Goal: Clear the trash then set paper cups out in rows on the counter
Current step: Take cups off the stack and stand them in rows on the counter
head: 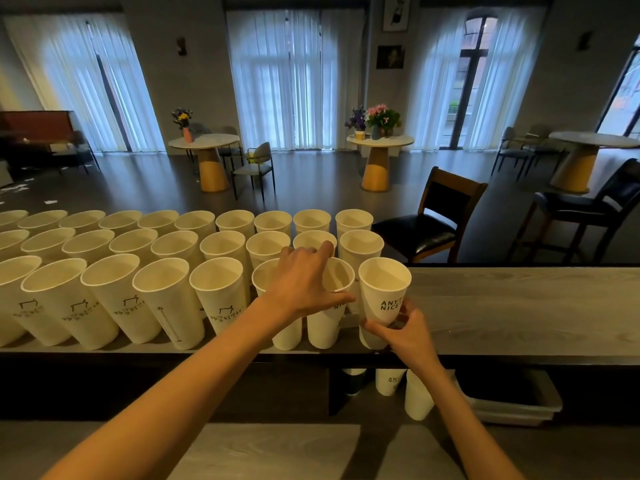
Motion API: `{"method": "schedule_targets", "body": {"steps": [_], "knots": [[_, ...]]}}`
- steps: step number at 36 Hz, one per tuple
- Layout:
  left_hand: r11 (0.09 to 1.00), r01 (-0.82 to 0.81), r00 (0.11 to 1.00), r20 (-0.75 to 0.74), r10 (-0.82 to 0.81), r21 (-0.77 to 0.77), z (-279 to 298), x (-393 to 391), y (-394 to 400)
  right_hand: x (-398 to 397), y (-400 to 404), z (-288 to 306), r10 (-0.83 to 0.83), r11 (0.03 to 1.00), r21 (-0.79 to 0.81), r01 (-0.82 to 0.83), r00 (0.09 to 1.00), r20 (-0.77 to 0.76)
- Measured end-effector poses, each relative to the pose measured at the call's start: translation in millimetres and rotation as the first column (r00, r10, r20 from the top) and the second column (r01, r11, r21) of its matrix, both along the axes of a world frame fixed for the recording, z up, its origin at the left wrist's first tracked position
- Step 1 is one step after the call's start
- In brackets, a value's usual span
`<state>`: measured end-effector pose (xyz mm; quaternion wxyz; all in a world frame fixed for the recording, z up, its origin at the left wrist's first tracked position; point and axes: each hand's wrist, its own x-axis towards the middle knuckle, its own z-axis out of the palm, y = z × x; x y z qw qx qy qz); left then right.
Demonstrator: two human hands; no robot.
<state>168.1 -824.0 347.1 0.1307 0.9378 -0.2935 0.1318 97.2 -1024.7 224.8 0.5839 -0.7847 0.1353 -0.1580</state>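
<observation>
On the surface [519, 299]: three rows of white paper cups [166, 271] stand open end up, running from the left edge to just past the middle; the right part is bare wood grain.
Cut off: the leftmost cups in each row run out of the picture, so the count cannot be told.
Left hand [304, 278]: reaches over the near row's right end, fingers curled down over the rim of a cup [332, 306], thumb at its near side; it grips that cup and hides most of its mouth.
Right hand [405, 332]: fingers wrapped round the foot of the end cup [384, 289], holding it at the right end of the near row, just beside the left hand's cup; whether its base touches the surface cannot be told.
Hidden: the cup left of the gripped one is half covered by the left wrist.
Writing, end cup: black capitals "ANYT" over "NICE", the rest turned away or covered.
Writing, gripped cup: only "NI" shows beside the left hand.
Writing, near-row cups at left: a small outline drawing over a line of script too small to read.
Below the surface: more cups [417, 396] stand on a lower shelf, one with cut-off letters, beside a grey tray [512, 400].
Far room: round tables with flowers [382, 116], chairs, curtained windows.
</observation>
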Motion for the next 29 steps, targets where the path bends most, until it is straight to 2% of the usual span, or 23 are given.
{"method": "schedule_targets", "body": {"steps": [11, 18, 29], "knots": [[0.998, 0.004, 1.0, 0.007, -0.004, -0.062, -0.8, -6.4, -0.8, -5.7, -3.8, -8.5, 0.009, 0.997, -0.069, -0.018, 0.991, -0.13], [0.994, -0.006, 1.0, -0.023, 0.004, -0.113, -3.1, -5.0, -2.5, -9.2, -4.0, -11.5, 0.005, 0.998, -0.054, -0.013, 0.991, -0.137], [0.993, -0.007, 1.0, 0.018, 0.009, -0.119, -8.3, -3.6, -1.5, -13.2, -4.1, -7.5, 0.016, 0.999, -0.03, -0.019, 0.994, -0.107]]}}
